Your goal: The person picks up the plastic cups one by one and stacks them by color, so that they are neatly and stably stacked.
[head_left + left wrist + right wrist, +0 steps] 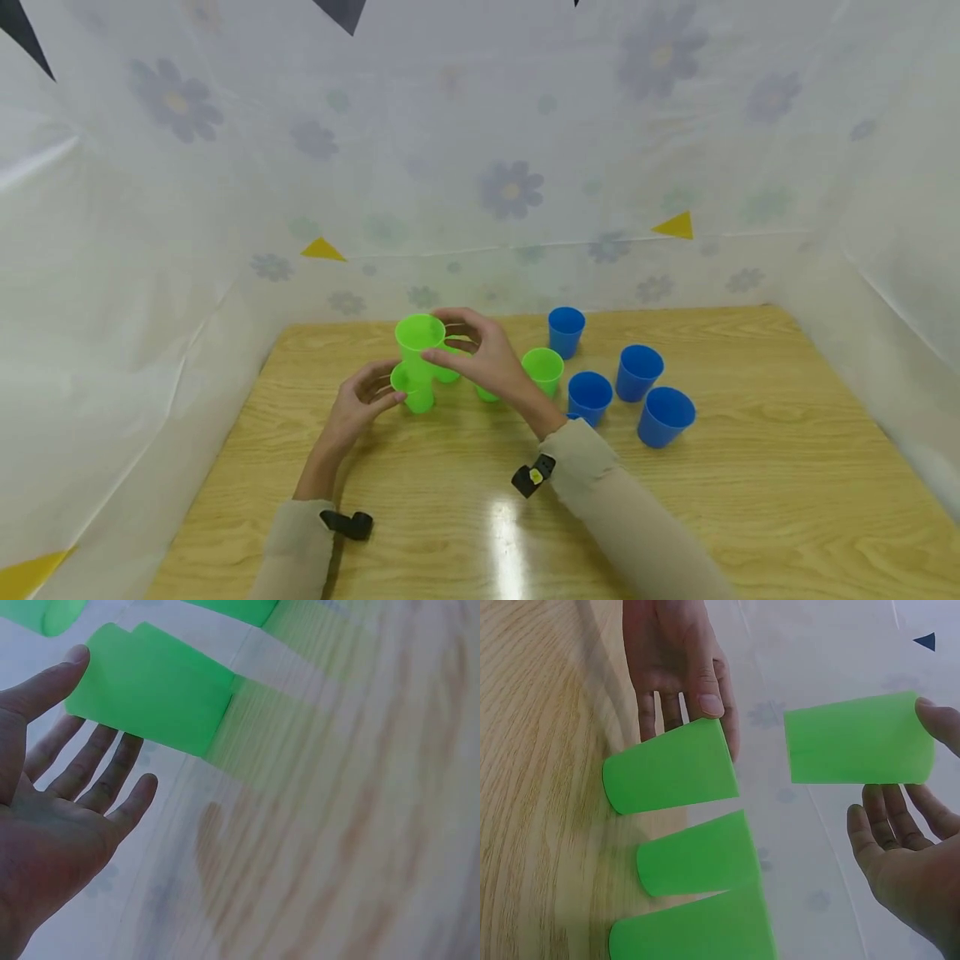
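Green cup (418,337) raised in right hand (480,354)

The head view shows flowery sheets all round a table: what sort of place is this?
Probably a small screened-off recording booth, not a lived-in room. A wooden table is walled in by pale flower-print sheeting. Only green cups and blue cups stand on it, and a small black camera sits at the right wrist.
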